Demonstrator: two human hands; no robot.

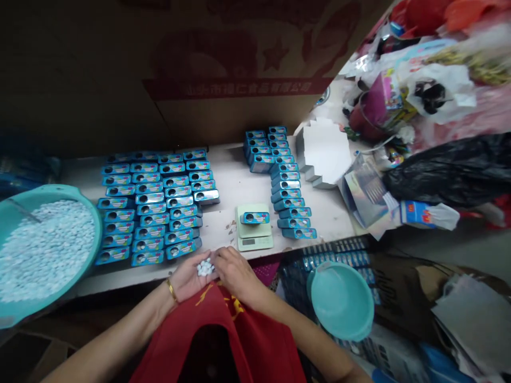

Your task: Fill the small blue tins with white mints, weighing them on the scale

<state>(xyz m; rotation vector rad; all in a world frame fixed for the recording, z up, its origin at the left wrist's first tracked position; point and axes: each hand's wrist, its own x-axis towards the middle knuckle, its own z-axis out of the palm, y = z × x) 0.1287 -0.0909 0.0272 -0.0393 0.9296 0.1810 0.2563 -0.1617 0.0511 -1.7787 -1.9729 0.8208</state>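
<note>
My left hand (187, 281) is cupped palm up at the table's front edge and holds a small heap of white candies (205, 267). My right hand (235, 271) lies right beside it, fingers curled and touching the heap. Just beyond the hands a pale green scale (255, 236) stands with one blue tin (254, 217) on its platform. A gold bracelet (171, 290) circles my left wrist.
Rows of blue tins (154, 205) fill the table to the left, and another column of blue tins (285, 183) runs on the right. A teal basin of white candies (43, 247) sits far left, an empty teal basin (341, 300) lower right. White cardboard trays (323, 154), bags and clutter lie right.
</note>
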